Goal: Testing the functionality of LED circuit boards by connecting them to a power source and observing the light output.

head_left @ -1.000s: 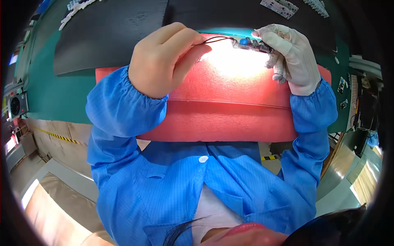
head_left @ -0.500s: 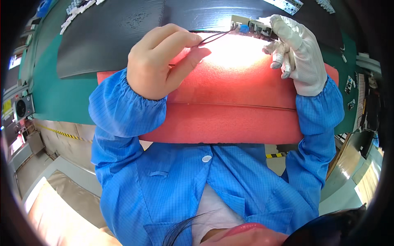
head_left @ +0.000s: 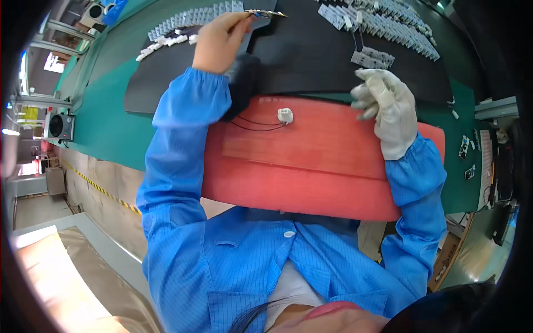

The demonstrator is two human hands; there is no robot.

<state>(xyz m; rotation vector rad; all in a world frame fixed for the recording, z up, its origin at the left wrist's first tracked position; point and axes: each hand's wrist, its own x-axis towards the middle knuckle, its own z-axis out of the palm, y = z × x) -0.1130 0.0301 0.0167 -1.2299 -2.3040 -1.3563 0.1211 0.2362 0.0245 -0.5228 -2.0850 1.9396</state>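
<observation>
At the far edge of the view, my bare left hand (head_left: 220, 43) is closed, its fingertips pinching a small circuit board (head_left: 267, 14) seen nearly edge-on. My right hand (head_left: 387, 111), in a pale work glove, hangs over the right end of the red foam pad (head_left: 311, 191). Its fingers are apart and slightly bent, with nothing visible in them. Just beyond that glove, a circuit board (head_left: 372, 58) lies on the black mat, with thin wires running up from it. A white connector (head_left: 285, 115) with dark wires rests on the pad between my arms.
Rows of grey-white boards (head_left: 388, 25) fill the far right of the black mat (head_left: 300, 61). Another row (head_left: 189, 21) stands at the far left, with white connectors before it. A dark object (head_left: 244, 80) sits under my left forearm. Green tabletop (head_left: 105, 119) borders the mat.
My left hand has left the dark wires over the pad and moved far forward, now holding a board. My right hand no longer holds the board it had. The view has shifted, showing more tabletop.
</observation>
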